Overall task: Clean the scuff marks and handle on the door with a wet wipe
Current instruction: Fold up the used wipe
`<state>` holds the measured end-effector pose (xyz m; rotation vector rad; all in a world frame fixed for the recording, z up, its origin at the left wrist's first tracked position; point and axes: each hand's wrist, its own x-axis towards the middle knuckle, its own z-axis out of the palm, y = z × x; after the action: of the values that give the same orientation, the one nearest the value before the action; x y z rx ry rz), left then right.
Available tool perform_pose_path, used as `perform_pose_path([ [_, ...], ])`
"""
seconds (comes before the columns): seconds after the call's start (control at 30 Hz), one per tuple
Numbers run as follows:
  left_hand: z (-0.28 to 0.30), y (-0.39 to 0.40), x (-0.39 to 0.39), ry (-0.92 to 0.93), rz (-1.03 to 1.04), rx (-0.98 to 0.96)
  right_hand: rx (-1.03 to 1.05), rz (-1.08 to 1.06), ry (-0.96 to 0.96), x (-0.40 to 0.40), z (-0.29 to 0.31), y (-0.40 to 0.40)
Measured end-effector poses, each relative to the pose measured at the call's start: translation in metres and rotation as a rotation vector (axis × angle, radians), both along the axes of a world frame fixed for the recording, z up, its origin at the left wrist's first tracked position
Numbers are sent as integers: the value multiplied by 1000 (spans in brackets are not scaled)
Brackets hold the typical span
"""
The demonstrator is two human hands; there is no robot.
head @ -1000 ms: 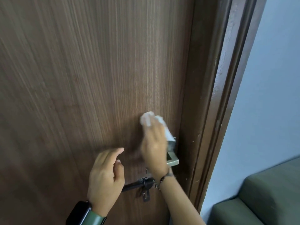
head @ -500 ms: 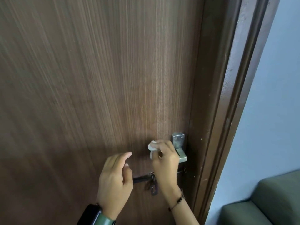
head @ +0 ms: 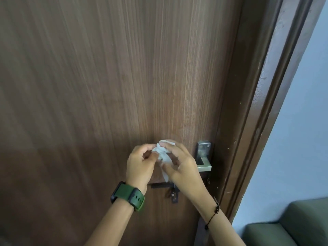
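Note:
A dark brown wood-grain door (head: 106, 86) fills most of the view. Its metal lever handle (head: 204, 157) sits at the right edge on a square plate. A crumpled white wet wipe (head: 163, 153) is held in front of the door, just left of the handle. My left hand (head: 140, 164) pinches the wipe's left side with its fingertips. My right hand (head: 182, 166) grips the wipe from the right, a tail of it hanging below. Both hands are off the door surface. A black latch with keys (head: 173, 191) shows under my hands, partly hidden.
The brown door frame (head: 262, 103) runs along the right. Beyond it is a pale blue wall (head: 301, 121). A green cushioned seat (head: 291, 228) fills the bottom right corner. A green-strapped watch (head: 128, 196) is on my left wrist.
My right hand came down off the door panel with the wipe and moved left of the handle. My left hand rose to meet it and took hold of the wipe.

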<state>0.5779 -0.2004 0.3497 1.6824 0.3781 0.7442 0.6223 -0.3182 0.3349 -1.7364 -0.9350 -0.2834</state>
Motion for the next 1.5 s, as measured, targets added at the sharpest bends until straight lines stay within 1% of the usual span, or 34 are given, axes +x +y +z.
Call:
perform_pose_path([
  [0.07,8,6,-10,-18,-50,-69,17,-95,-106,-12,8,7],
  [0.13,17,12,-26,-54,-67,-70,124,-206,-138,-23,18,15],
  [0.17,22,16,-37,-77,-62,-66,190,-244,-113,-28,24,19],
  [0.27,35,37,-74,-132,21,-7,369,-266,81,-43,45,35],
  [0.4,50,80,-136,-150,174,164,482,-184,228,-77,64,75],
  [0.5,57,117,-186,-138,301,245,441,-45,313,-120,67,119],
  [0.63,56,165,-257,-80,484,357,387,149,342,-183,63,187],
  [0.77,48,209,-331,-5,705,369,295,380,379,-245,56,257],
  [0.93,29,243,-419,123,1025,361,131,670,402,-322,35,339],
  [1.07,2,253,-482,319,1266,328,-32,876,470,-378,-1,390],
  [1.17,-29,250,-514,410,1423,251,-156,984,457,-408,-40,415],
  [1.27,-68,244,-535,486,1503,130,-319,1038,417,-430,-84,430],
  [1.37,-110,243,-558,548,1553,-33,-513,1057,424,-449,-126,443],
  [1.43,-135,252,-572,582,1573,-131,-622,1063,408,-461,-149,456],
  [1.5,-160,268,-582,589,1565,-202,-687,1063,384,-470,-171,473],
])
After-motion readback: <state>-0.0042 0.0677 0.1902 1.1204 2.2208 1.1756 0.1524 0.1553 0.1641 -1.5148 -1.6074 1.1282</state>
